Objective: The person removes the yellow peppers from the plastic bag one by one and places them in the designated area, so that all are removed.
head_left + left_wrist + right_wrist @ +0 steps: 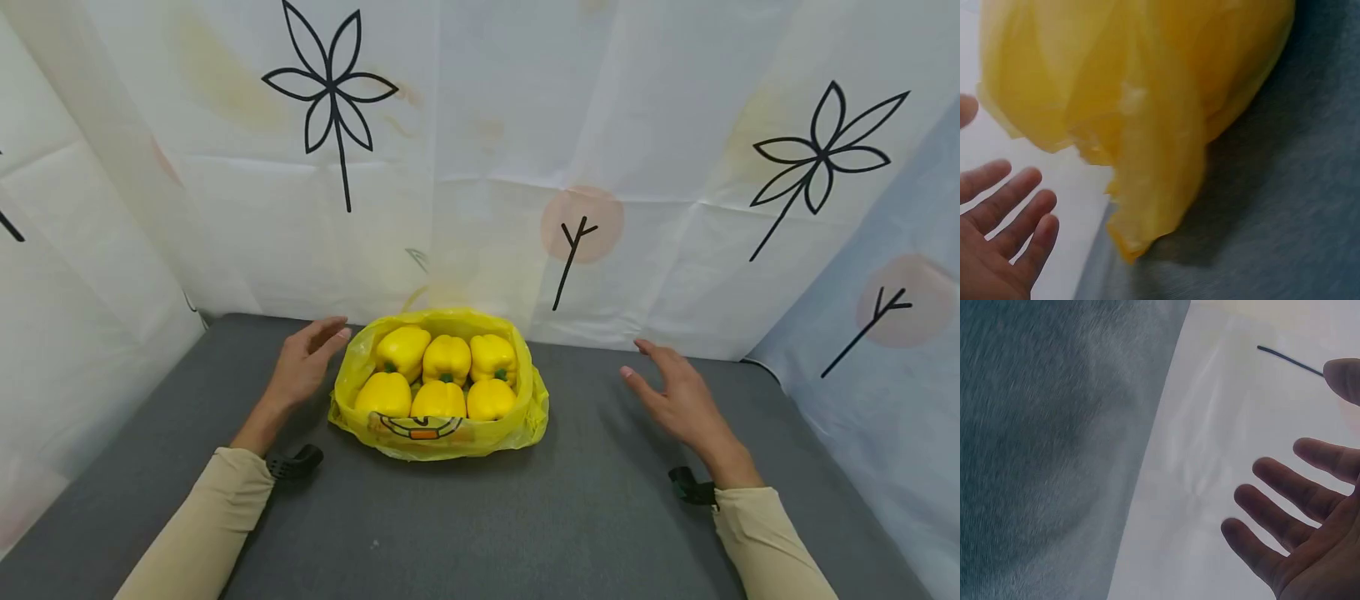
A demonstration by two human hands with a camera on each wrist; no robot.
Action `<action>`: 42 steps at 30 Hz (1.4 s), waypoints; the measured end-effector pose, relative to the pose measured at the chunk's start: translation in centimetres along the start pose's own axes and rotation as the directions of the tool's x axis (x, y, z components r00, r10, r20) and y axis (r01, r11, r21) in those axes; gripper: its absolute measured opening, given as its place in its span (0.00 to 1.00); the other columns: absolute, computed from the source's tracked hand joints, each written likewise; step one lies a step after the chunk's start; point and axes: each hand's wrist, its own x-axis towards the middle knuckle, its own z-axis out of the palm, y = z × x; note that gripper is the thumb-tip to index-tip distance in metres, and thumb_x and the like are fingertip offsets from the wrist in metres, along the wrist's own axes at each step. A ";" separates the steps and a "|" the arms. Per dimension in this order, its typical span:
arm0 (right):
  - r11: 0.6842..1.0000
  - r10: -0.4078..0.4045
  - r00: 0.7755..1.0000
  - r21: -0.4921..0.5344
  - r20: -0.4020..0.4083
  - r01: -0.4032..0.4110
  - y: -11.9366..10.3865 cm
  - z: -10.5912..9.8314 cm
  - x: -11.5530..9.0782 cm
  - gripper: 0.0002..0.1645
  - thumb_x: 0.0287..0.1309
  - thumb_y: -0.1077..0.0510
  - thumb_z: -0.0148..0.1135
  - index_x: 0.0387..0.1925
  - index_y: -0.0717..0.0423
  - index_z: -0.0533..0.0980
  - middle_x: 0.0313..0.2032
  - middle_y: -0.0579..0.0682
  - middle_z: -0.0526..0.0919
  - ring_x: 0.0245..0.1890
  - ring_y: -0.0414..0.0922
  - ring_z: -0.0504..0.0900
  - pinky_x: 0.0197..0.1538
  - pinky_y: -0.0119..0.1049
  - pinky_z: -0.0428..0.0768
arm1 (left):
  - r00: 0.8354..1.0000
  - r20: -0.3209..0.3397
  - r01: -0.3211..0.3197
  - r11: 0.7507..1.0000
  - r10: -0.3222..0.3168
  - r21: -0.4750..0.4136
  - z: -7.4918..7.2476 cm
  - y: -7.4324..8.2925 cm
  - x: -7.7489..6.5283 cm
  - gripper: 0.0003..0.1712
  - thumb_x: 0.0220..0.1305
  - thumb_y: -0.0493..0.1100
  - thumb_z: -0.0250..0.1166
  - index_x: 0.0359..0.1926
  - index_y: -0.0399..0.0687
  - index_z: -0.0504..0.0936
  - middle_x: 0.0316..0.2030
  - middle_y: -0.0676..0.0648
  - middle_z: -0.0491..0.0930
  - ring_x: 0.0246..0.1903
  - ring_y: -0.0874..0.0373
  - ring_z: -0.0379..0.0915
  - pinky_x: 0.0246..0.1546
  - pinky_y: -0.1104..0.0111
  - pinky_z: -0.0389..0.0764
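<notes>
A yellow plastic bag [438,437] with its mouth open wide sits on the dark grey table. Inside it several yellow bell peppers [447,358] lie in two rows. My left hand [303,362] is just left of the bag, fingers loosely extended and holding nothing. In the left wrist view, the bag's crumpled side [1154,156] hangs beside the spread fingers [1007,215], with a gap between them. Well to the right of the bag, my right hand [678,400] is raised above the table, thumb and fingers apart, with nothing in it.
The dark grey table [450,533] runs back to a pale hanging sheet [480,150] printed with black flower outlines. More sheeting closes off the left [60,275] and right [885,275] sides. Dark wrist-worn devices [296,462] show on both arms.
</notes>
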 end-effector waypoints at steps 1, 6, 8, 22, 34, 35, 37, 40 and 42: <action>1.000 0.002 1.000 0.004 0.007 -0.002 -0.2 0.0 0.0 0.37 0.76 0.46 0.55 0.74 0.63 0.62 0.66 0.69 0.69 0.65 0.69 0.66 0.61 0.70 0.65 | 1.000 0.012 0.006 1.000 -0.006 -0.028 0.2 -0.2 0.0 0.30 0.80 0.50 0.54 0.71 0.35 0.69 0.65 0.30 0.71 0.64 0.34 0.66 0.63 0.40 0.68; 1.000 -0.001 1.000 0.021 0.016 0.001 -0.9 0.2 -0.2 0.36 0.75 0.47 0.57 0.74 0.63 0.63 0.64 0.68 0.71 0.63 0.67 0.69 0.58 0.68 0.70 | 0.999 0.039 0.039 0.992 -0.034 -0.119 1.0 -1.0 -0.1 0.28 0.76 0.48 0.60 0.69 0.36 0.73 0.63 0.33 0.74 0.60 0.43 0.73 0.55 0.62 0.80; 1.000 -0.010 1.000 0.026 0.013 0.009 -1.3 0.3 -0.2 0.36 0.75 0.47 0.58 0.73 0.63 0.64 0.64 0.68 0.71 0.63 0.66 0.70 0.58 0.68 0.70 | 0.998 0.036 0.054 0.985 -0.048 -0.163 1.3 -1.3 -0.1 0.28 0.75 0.48 0.62 0.69 0.37 0.74 0.61 0.33 0.76 0.55 0.52 0.77 0.48 0.71 0.81; 0.998 -0.033 0.998 0.050 0.056 0.030 -3.4 0.6 -0.2 0.37 0.74 0.46 0.59 0.74 0.60 0.62 0.64 0.65 0.72 0.64 0.64 0.70 0.59 0.66 0.71 | 0.999 -0.004 0.048 0.921 -0.053 -0.386 2.5 -2.5 -0.4 0.25 0.73 0.42 0.64 0.64 0.28 0.76 0.51 0.54 0.82 0.46 0.67 0.80 0.44 0.74 0.83; 0.980 -0.146 0.989 0.135 0.011 0.143 -5.8 0.8 0.0 0.33 0.72 0.50 0.62 0.72 0.58 0.66 0.63 0.59 0.75 0.61 0.58 0.74 0.58 0.61 0.75 | 0.999 -0.015 0.019 0.887 -0.029 -0.462 2.8 -3.9 -0.3 0.25 0.73 0.40 0.65 0.62 0.25 0.76 0.46 0.61 0.84 0.45 0.65 0.81 0.44 0.74 0.83; 0.975 -0.164 0.986 0.155 0.004 0.161 -6.2 0.8 0.0 0.33 0.72 0.51 0.62 0.72 0.57 0.67 0.62 0.58 0.76 0.60 0.57 0.75 0.58 0.60 0.76 | 0.999 -0.016 0.019 0.884 -0.030 -0.466 2.8 -3.9 -0.3 0.25 0.73 0.40 0.65 0.62 0.25 0.77 0.46 0.61 0.84 0.45 0.65 0.81 0.44 0.74 0.83; 0.958 -0.205 0.979 0.203 -0.010 0.202 -7.0 0.9 0.3 0.31 0.71 0.54 0.63 0.71 0.57 0.68 0.62 0.58 0.77 0.59 0.56 0.76 0.58 0.58 0.77 | 0.999 -0.017 0.021 0.880 -0.033 -0.474 2.7 -3.8 -0.4 0.25 0.72 0.40 0.65 0.62 0.26 0.77 0.46 0.61 0.84 0.45 0.65 0.81 0.43 0.74 0.83; 0.931 -0.247 0.969 0.272 -0.017 0.242 -8.4 1.2 0.8 0.30 0.70 0.57 0.64 0.70 0.58 0.70 0.61 0.58 0.78 0.58 0.55 0.77 0.59 0.56 0.78 | 0.999 -0.018 0.020 0.880 -0.033 -0.475 2.7 -3.8 -0.4 0.25 0.72 0.40 0.65 0.62 0.25 0.77 0.46 0.61 0.84 0.45 0.65 0.81 0.43 0.74 0.83; 0.915 -0.259 0.966 0.318 -0.009 0.248 -9.4 1.5 1.2 0.30 0.70 0.57 0.64 0.70 0.58 0.70 0.60 0.58 0.78 0.58 0.54 0.77 0.60 0.55 0.78 | 1.000 -0.017 0.015 0.880 -0.026 -0.474 2.8 -3.8 -0.3 0.25 0.73 0.40 0.65 0.62 0.24 0.76 0.46 0.61 0.84 0.45 0.65 0.81 0.44 0.74 0.83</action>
